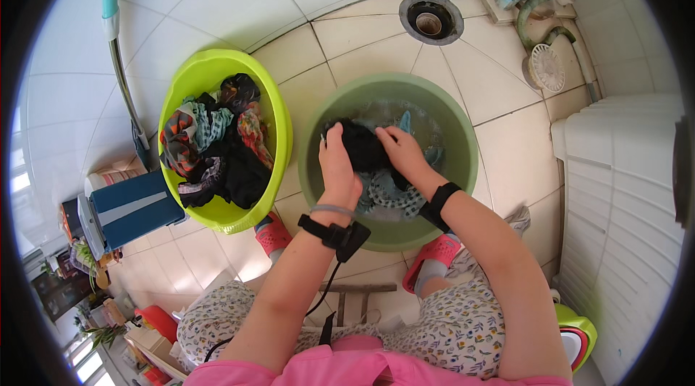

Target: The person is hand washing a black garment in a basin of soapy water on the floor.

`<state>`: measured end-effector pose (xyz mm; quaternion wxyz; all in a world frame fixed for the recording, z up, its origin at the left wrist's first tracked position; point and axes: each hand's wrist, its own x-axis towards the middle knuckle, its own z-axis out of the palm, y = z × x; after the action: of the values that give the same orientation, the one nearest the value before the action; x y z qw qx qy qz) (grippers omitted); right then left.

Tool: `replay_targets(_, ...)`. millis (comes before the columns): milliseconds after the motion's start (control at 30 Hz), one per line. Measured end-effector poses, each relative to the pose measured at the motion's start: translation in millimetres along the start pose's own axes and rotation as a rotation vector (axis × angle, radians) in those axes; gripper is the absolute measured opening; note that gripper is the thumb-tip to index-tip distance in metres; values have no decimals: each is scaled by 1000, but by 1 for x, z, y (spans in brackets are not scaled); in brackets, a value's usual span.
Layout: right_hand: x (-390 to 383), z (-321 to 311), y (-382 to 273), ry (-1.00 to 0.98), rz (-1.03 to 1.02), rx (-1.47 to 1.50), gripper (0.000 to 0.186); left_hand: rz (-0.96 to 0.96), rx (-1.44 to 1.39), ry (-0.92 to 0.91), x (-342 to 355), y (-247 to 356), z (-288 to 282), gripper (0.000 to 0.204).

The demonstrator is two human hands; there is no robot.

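Over a round green washtub (463, 169) between my feet, a bunched black garment (364, 145) is gripped in both hands. My left hand (338, 169) closes on its left side, thumb near the top. On its right side, my right hand (402, 150) pinches the fabric. Beneath it, a checked black-and-white cloth (394, 194) lies in sudsy water, and a bit of blue cloth (405, 122) shows near the far side. How much of the black garment dips into the water is hidden by my hands.
At left stands a lime-green basin (284, 122) heaped with dark and patterned clothes (217, 140). Beside it are a blue box-like object (137, 201) and a metal pole (124, 74). A floor drain (430, 22) lies ahead; a white ribbed appliance (622, 205) is at right.
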<state>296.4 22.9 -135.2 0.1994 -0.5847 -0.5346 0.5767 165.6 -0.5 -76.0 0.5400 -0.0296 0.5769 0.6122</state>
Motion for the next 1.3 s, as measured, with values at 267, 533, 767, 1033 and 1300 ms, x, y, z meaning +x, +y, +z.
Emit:
replay_targets(267,6,-25,38,345,-118,-428,38,-253,227,10,72,-48,10,48)
replay_targets(533,7,-16,61,-51,-26,-783,70,-68,887,-79,106,-81,3,21)
replay_targets(767,2,-14,29,-116,85,-669,92,-464,668,-226,79,-83,-25,25)
replay_targets(1033,-25,-23,-5,-197,-105,-241,67,-559,135,-201,53,-34,-7,52)
replay_targets(1300,-8,-30,-1,275,-61,-114,36,-463,19,-94,19,-68,-1,24)
